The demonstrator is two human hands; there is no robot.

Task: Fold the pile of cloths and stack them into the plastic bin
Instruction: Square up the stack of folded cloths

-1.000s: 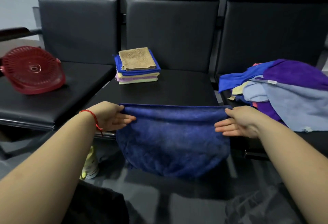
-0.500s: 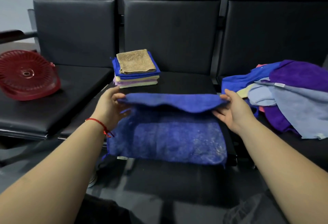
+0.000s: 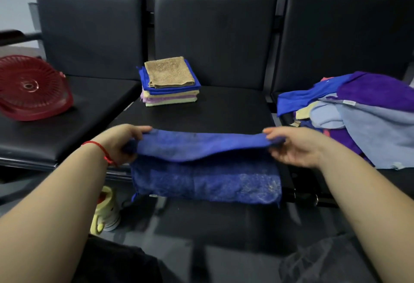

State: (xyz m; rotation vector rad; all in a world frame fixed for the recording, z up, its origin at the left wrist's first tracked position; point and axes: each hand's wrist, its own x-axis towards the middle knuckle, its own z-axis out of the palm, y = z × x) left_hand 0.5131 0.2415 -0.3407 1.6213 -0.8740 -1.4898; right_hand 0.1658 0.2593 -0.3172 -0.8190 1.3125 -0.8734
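On the middle black seat (image 3: 212,112), near its front edge, a dark blue cloth (image 3: 206,170) is partway through a fold: the left hand (image 3: 122,142) and the right hand (image 3: 295,146) each pinch a corner of the raised edge, fingers clamped on the fabric, while the lower layer drapes over the seat front. Judging by this, the step in hand is halving the cloth, and the next move calls for laying the held edge square onto the layer beneath and smoothing it flat. Behind it sits a stack of folded cloths (image 3: 170,83), a tan one on top; the unfolded pile (image 3: 363,112) lies on the seat to the right, and a red plastic bin (image 3: 31,88) rests tilted on the left seat, holding no cloths that show
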